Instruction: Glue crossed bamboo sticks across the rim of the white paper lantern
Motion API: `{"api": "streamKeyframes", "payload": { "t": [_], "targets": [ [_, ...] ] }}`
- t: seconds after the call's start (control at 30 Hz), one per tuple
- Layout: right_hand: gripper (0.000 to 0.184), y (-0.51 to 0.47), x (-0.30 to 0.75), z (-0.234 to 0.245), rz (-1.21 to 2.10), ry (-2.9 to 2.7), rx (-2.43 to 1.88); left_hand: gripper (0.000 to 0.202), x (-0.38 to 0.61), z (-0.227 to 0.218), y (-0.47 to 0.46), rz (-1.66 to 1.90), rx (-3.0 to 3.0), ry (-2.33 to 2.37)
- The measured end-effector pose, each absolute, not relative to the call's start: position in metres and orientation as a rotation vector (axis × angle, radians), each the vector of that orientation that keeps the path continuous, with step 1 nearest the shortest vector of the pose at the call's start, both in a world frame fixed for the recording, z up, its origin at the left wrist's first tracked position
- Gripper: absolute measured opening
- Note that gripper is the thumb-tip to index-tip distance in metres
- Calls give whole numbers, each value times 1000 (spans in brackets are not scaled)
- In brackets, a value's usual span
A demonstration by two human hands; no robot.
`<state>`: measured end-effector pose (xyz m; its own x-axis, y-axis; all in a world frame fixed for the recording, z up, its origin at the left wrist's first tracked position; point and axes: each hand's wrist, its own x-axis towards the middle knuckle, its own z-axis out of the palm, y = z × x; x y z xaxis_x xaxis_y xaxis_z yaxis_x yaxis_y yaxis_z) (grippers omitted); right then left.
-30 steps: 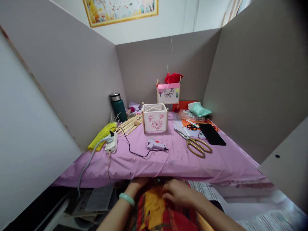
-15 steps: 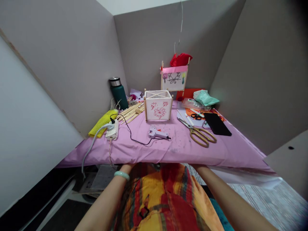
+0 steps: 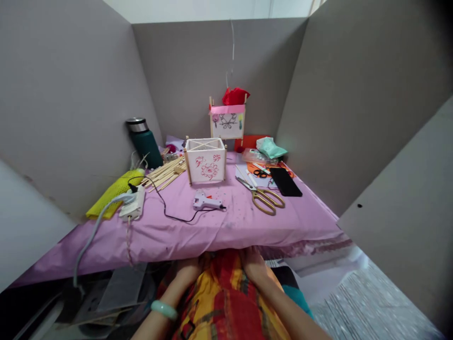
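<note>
Below the table's front edge, my left hand (image 3: 191, 269) rests on the striped red and yellow garment (image 3: 226, 302), a pale green bangle (image 3: 164, 309) on its wrist. My right hand (image 3: 252, 264) lies on the same cloth at the other side. The table edge and shadow hide the fingers of both, so I cannot see how they are held. Above them on the table lie a white glue gun (image 3: 207, 202) and gold-handled scissors (image 3: 264, 197). Behind the glue gun stands a white box lantern (image 3: 205, 163) with wooden sticks at its corners and red flower drawings.
A power strip (image 3: 133, 204), yellow netting (image 3: 115, 192), wooden sticks (image 3: 166, 173) and a green bottle (image 3: 145, 144) are on the left. To the right lie a black phone (image 3: 286, 182) and a teal packet (image 3: 272, 148). A second lantern (image 3: 228, 123) hangs behind. Grey panels enclose the table.
The view has turned to the right, so the table's things appear further left. Both hands, hidden under the table edge before, now show partly on the garment, closer together.
</note>
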<state>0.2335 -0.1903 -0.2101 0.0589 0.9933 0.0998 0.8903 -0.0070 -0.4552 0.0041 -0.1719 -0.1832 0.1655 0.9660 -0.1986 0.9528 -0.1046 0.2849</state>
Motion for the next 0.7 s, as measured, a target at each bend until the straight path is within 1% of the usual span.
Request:
{"api": "streamKeyframes", "payload": {
  "t": [0.07,0.2,0.4,0.7],
  "targets": [
    [32,-203,220,-209,317,-1883,-1993,37,15,-182,-178,36,2160,1788],
    [49,-213,202,-200,320,-2042,-1891,34,39,-189,-193,10,2300,1621],
    [49,-213,203,-192,327,-2128,-1822,34,39,-199,-199,8,2404,1543],
    [49,-211,208,-201,268,-2097,-1864,33,35,-202,-199,96,2457,1546]
  ]
}}
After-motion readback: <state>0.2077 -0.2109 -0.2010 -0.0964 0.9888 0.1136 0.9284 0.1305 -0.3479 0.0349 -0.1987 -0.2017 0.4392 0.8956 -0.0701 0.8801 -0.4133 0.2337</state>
